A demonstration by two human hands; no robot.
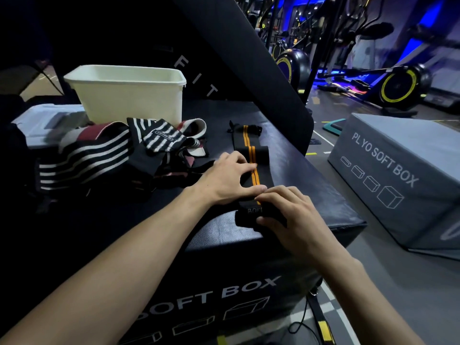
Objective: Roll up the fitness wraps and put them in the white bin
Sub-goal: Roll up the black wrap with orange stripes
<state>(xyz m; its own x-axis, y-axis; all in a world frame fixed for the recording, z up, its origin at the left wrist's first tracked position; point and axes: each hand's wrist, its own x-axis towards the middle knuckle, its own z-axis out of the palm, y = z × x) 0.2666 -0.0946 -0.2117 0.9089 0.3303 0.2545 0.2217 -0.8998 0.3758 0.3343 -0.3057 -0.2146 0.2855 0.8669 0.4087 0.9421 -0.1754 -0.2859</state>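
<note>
A black fitness wrap with two orange stripes (251,151) lies stretched out on top of the dark soft box (293,170), running away from me. My right hand (286,215) pinches its near end, which is folded over at the box's front edge. My left hand (229,179) rests on the wrap just beyond, fingers spread flat, thumb meeting the right fingers. A heap of black-and-white striped and maroon wraps (112,150) lies to the left. The white bin (127,93) stands upright behind the heap; its inside is hidden from here.
A translucent plastic container (47,123) sits left of the bin. A dark slanted panel (249,53) rises behind the box. A grey plyo soft box (398,175) stands on the floor to the right, with exercise bikes (398,85) beyond it.
</note>
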